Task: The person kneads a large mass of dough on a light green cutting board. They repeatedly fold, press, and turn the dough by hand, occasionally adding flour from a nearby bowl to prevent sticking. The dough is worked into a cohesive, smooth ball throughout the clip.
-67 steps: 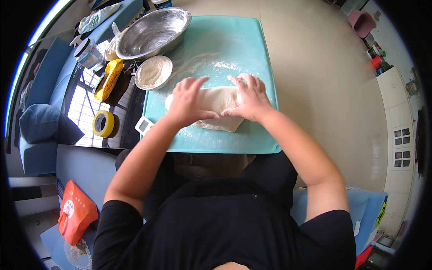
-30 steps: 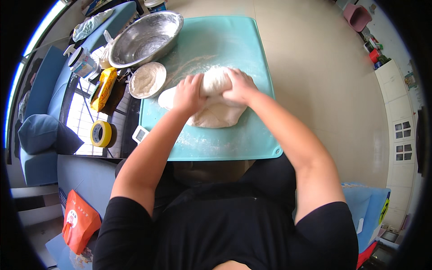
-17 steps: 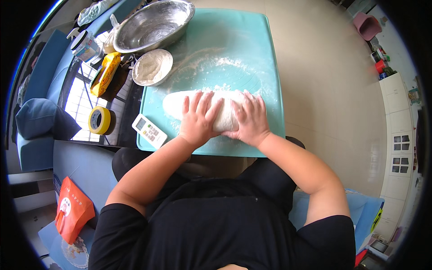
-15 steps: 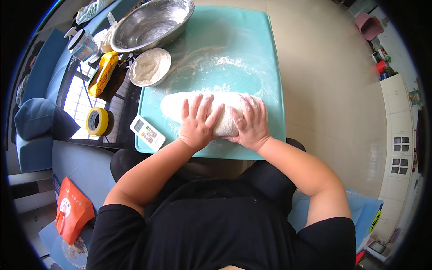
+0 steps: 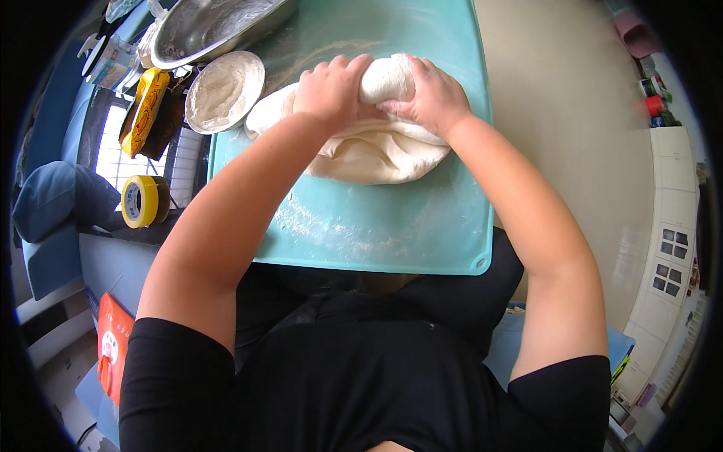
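Observation:
A large white lump of dough [image 5: 380, 162] lies on the turquoise board [image 5: 376, 233], its near side creased and sagging toward me. My left hand [image 5: 331, 92] is wrapped over the dough's far left part, fingers curled around it. Opposite it, my right hand [image 5: 434, 94] grips the right part, thumb pressed inward. Between the two hands a rounded fold of dough bulges up. The fingertips on the far side are partly hidden by the dough and the hands. Dry flour dusts the board in front of the dough.
Left of the dough sits a bowl of flour [image 5: 224, 92], with a big metal basin [image 5: 218, 30] behind it. A yellow packet [image 5: 144, 113], yellow tape roll [image 5: 141, 202] and white pump bottle [image 5: 113, 62] stand at the left. An orange bag [image 5: 113, 346] lies lower left.
Both hands have pushed away from me, and the dough has shifted to the far side, stretched and folded. The view has shifted too. The remote control is out of sight behind my left forearm.

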Demonstrator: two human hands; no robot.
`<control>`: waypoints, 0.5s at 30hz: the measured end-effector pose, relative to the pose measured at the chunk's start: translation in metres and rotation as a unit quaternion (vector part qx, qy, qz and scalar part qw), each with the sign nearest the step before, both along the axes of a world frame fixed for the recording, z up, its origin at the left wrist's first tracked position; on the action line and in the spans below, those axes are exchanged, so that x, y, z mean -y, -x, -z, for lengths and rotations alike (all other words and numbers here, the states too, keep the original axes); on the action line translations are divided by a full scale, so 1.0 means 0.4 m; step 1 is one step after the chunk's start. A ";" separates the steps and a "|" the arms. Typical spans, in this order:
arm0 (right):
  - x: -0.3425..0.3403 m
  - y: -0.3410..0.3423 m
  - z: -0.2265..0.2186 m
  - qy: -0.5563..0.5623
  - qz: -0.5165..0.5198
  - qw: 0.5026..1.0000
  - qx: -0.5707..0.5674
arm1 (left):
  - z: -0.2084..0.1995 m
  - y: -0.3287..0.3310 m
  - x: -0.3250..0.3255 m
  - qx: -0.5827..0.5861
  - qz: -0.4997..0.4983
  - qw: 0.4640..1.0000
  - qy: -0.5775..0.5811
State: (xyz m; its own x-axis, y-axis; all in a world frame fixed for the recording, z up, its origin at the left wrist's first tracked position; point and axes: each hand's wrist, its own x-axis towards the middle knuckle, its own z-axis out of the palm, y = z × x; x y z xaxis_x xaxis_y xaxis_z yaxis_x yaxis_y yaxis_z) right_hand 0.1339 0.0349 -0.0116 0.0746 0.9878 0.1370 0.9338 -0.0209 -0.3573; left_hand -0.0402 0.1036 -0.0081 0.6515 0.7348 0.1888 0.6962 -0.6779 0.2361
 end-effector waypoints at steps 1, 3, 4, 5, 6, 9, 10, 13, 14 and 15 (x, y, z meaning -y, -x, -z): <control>-0.015 -0.001 -0.006 0.021 0.014 1.000 -0.015 | -0.003 -0.005 -0.011 -0.002 -0.011 1.000 0.010; -0.033 -0.001 -0.018 0.042 0.028 0.999 -0.017 | -0.005 -0.011 -0.027 -0.008 -0.021 1.000 0.021; -0.037 -0.003 -0.019 0.041 0.031 0.998 -0.021 | -0.009 -0.011 -0.027 -0.009 -0.027 0.999 0.024; -0.032 0.000 -0.019 0.039 0.035 0.998 -0.026 | -0.013 -0.009 -0.021 -0.012 -0.032 0.999 0.016; -0.021 0.002 -0.012 0.023 0.032 0.999 0.004 | -0.013 -0.010 -0.014 -0.013 -0.034 0.999 0.007; 0.003 0.010 0.037 -0.032 0.018 0.997 0.064 | -0.008 0.005 0.033 -0.010 -0.040 0.998 -0.040; 0.038 0.035 0.025 -0.053 0.019 0.997 0.057 | 0.005 0.025 0.059 0.012 -0.029 0.997 -0.064; 0.161 0.043 0.008 -0.135 -0.049 0.988 -0.056 | -0.037 0.108 0.160 0.059 0.063 0.994 -0.063; 0.206 0.058 -0.042 -0.097 -0.048 0.986 -0.124 | -0.081 0.150 0.198 0.083 0.108 0.990 -0.030; 0.242 0.079 -0.061 -0.100 -0.027 0.988 -0.110 | -0.113 0.185 0.234 0.087 0.117 0.988 0.042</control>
